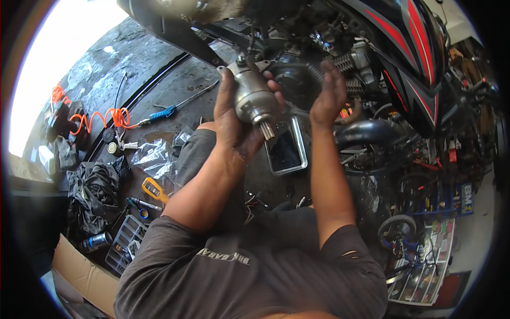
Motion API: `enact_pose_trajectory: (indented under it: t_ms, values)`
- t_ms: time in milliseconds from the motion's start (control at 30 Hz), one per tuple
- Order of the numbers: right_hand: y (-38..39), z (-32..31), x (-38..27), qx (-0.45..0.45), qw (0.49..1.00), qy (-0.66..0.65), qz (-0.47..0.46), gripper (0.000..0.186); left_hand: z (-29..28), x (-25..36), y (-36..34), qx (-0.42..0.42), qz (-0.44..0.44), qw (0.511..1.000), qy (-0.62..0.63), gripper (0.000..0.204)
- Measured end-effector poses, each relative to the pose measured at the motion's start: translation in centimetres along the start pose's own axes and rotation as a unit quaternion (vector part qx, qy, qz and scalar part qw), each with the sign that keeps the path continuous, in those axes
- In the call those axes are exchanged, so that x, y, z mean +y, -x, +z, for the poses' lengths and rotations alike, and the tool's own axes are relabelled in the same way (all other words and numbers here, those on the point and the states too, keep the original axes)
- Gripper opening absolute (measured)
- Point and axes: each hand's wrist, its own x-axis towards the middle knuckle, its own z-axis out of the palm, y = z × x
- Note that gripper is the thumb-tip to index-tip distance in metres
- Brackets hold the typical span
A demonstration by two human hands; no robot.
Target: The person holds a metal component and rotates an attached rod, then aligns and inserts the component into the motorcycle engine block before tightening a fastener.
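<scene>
A metal starter motor [252, 90] with a toothed shaft pointing down toward me sits in my left hand [231, 125]. The thumb lies along its left side and the fingers wrap round the right; a terminal bolt shows at its far end. To the right of it, my right hand [328, 101] is raised with its fingers stretched out, slightly blurred and holding nothing. It is apart from the starter motor, in front of the motorcycle [414, 69] with black and red panels. Below and between my hands lies a metal-rimmed tray [304, 154] with a dark inside.
On the floor at left are a blue air blow gun [163, 113] with an orange coiled hose [114, 118], clear plastic bags [154, 158], a yellow meter [154, 189] and dark cloth [93, 191]. A parts organizer [125, 244] and cardboard [82, 268] lie nearer; a black exhaust pipe [366, 133] stands right.
</scene>
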Motion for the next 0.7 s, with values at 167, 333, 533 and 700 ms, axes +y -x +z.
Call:
enact_pose_trajectory:
  t_ms: [167, 333, 533, 700]
  values:
    - [5.5, 9.6, -0.8, -0.117, 0.983, 0.006, -0.138, 0.030, 0.8, 0.6, 1.2, 0.011, 0.060, 0.993, -0.097, 0.061]
    - [2.7, 10.0, -3.6, -0.310, 0.947, 0.085, 0.020, 0.035, 1.2, 1.3, 2.0, 0.015, 0.158, 0.953, -0.257, 0.070]
    - [4.7, 1.6, -7.6, -0.304, 0.952, 0.024, 0.037, 0.022, -0.3, -0.2, 1.3, 0.015, 0.283, 0.852, -0.440, 0.067]
    - [7.7, -3.0, -10.3, -0.246, 0.949, 0.195, 0.031, 0.018, -3.4, -4.3, 1.7, 0.020, 0.244, 0.852, -0.462, 0.064]
